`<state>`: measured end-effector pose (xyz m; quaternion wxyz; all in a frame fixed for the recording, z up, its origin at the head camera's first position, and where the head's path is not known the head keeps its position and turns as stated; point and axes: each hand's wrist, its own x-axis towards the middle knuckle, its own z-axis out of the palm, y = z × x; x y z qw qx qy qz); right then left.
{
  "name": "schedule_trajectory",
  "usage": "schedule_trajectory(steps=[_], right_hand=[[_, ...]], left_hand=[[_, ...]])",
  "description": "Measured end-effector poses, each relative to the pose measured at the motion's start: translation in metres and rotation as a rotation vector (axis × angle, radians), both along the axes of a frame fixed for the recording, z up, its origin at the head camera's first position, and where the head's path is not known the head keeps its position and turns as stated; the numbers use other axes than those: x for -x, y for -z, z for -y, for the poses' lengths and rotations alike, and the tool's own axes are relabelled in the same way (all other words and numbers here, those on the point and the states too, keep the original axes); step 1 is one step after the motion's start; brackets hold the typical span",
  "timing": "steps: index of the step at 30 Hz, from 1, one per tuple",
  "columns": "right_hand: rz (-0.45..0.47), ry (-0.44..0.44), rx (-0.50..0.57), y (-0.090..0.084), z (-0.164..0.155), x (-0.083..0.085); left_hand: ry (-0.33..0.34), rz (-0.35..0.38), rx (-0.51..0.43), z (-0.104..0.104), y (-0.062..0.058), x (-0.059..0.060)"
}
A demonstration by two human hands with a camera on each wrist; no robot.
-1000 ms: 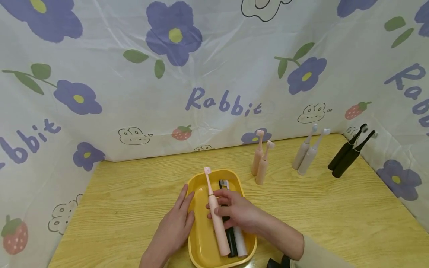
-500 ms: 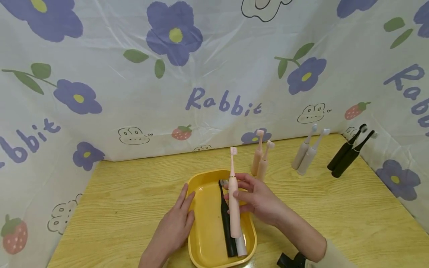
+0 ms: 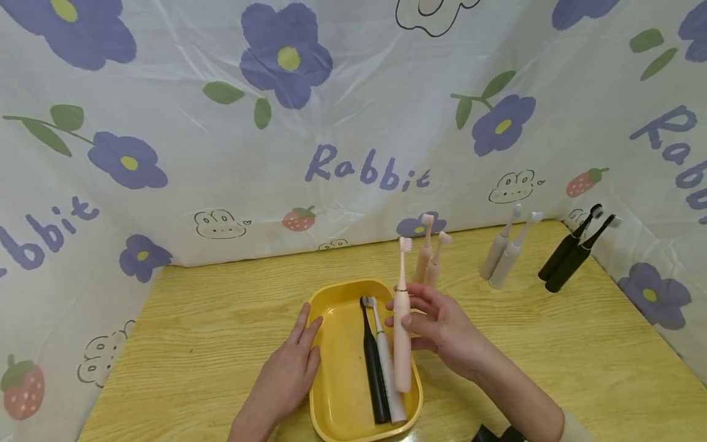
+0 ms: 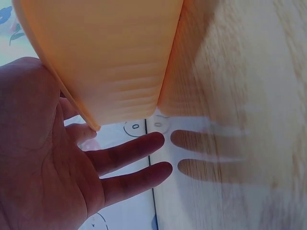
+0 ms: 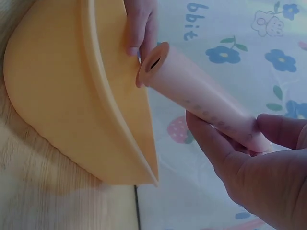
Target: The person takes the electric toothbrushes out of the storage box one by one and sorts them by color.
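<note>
Between the thumb and fingers of my right hand (image 3: 450,331) is a pink electric toothbrush (image 3: 402,344), upright with its head up, over the right side of the yellow tray (image 3: 331,288). In the right wrist view, the handle's round base (image 5: 154,64) points toward the tray rim. A black electric toothbrush (image 3: 374,374) and a white electric toothbrush (image 3: 391,380) lie side by side in the tray. My left hand (image 3: 287,368) rests at the tray's left rim. In the left wrist view, its fingers (image 4: 129,153) are extended, some touching the tray's edge.
Behind my right hand stand two pink toothbrushes (image 3: 424,258), partly hidden. Further right stand two light grey toothbrushes (image 3: 505,261) and two black toothbrushes (image 3: 574,261). A patterned cloth (image 3: 364,202) walls the back and sides of the wooden table (image 3: 221,331).
My right hand has lifted the pink toothbrush from over the tray's middle, turned it more upright and carried it right. The white toothbrush is now uncovered. My left hand stays put.
</note>
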<state>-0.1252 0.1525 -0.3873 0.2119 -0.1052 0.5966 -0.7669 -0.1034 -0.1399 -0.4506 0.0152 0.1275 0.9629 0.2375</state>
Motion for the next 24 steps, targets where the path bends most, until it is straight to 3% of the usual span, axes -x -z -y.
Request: schedule_trajectory(steps=[14,24], right_hand=[[-0.132,0.242,-0.128,-0.006,-0.025,-0.008],[-0.189,0.357,-0.221,0.013,-0.036,0.000]], left_hand=[[-0.008,0.004,0.012,0.001,0.001,0.001],[-0.012,0.016,0.002,0.000,0.001,0.001]])
